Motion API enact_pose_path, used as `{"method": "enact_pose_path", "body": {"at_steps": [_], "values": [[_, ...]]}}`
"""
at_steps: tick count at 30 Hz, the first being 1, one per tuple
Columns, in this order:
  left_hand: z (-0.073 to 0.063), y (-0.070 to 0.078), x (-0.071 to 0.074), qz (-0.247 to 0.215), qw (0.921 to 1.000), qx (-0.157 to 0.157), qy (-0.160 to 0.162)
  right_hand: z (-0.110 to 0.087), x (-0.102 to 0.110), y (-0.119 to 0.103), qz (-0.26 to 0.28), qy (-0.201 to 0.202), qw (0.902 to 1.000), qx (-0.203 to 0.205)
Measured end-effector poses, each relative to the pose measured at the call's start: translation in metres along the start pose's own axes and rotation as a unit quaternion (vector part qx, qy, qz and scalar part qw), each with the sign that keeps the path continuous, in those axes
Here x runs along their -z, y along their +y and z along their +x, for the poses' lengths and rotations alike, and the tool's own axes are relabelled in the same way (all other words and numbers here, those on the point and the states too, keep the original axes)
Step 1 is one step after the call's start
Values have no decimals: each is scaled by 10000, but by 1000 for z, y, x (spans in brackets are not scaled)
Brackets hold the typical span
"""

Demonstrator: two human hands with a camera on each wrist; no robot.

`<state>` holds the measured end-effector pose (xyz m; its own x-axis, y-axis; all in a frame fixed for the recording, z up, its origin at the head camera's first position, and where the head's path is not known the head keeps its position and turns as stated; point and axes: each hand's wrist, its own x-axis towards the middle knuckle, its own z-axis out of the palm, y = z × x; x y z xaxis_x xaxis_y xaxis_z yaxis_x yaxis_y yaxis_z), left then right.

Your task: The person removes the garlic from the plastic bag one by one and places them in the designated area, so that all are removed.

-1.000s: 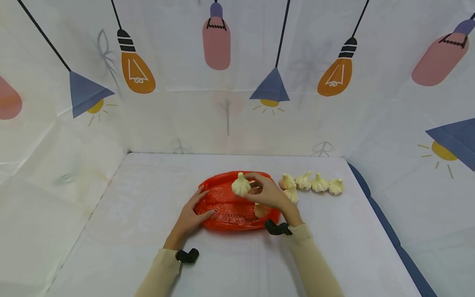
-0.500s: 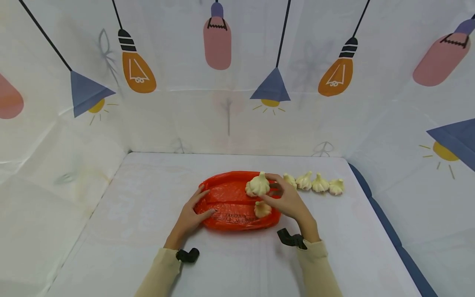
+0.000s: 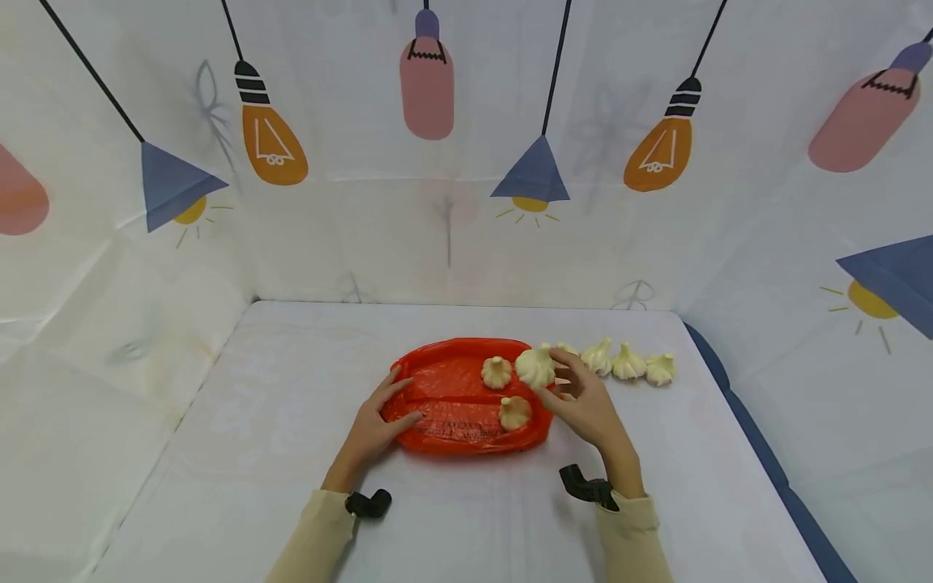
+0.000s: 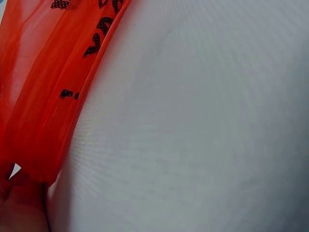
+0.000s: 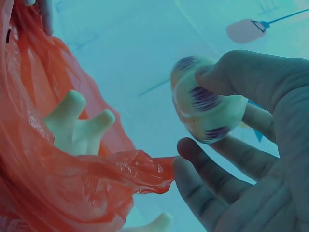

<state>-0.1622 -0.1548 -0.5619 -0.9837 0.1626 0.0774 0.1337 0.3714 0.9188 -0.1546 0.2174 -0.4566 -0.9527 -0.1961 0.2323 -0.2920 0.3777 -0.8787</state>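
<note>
A red plastic bag (image 3: 455, 385) lies spread open on the table, with one garlic bulb (image 3: 496, 372) near its middle right and a browner garlic bulb (image 3: 515, 413) at its near right. My left hand (image 3: 372, 425) holds the bag's left end, fingers at the far side and thumb over the near part. Over the bag's right rim, my right hand (image 3: 583, 397) pinches another garlic bulb (image 3: 534, 368) between thumb and fingers. Its underside, marked with purple streaks, faces the right wrist view; the lower fingertips (image 5: 186, 166) are right at the bag's edge.
A row of garlic bulbs (image 3: 628, 362) stands on the white table (image 3: 306, 348) beyond my right hand, partly hidden by it. A patterned white cloth (image 3: 364, 227) rises behind the table. A blue edge (image 3: 751, 421) runs along its right side.
My right hand has carried the pinched garlic bulb rightward, from over the bag's middle to its right rim. The garlic bulb in the middle has come into view. My left hand stays put.
</note>
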Motion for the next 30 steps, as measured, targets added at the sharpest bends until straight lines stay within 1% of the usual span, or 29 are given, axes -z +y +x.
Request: {"method": "enact_pose_path", "body": {"at_steps": [4,11,16,23,25,30], "values": [[0,0,0,11,10000,-64,-42,-2,2,6,103,183,9998,65],[-2,-1,1,15,10000,71,-50,-5,2,16,462,334,9980,255],[0,0,1,35,10000,67,-51,-8,8,24,536,538,9970,175],[-1,1,0,52,9999,136,-54,-11,21,30,470,773,9957,-188],[-1,1,0,50,9999,123,-50,-13,23,32,415,845,9953,-213],[-1,-1,1,13,10000,16,-43,-18,25,37,381,975,9945,-99]]}}
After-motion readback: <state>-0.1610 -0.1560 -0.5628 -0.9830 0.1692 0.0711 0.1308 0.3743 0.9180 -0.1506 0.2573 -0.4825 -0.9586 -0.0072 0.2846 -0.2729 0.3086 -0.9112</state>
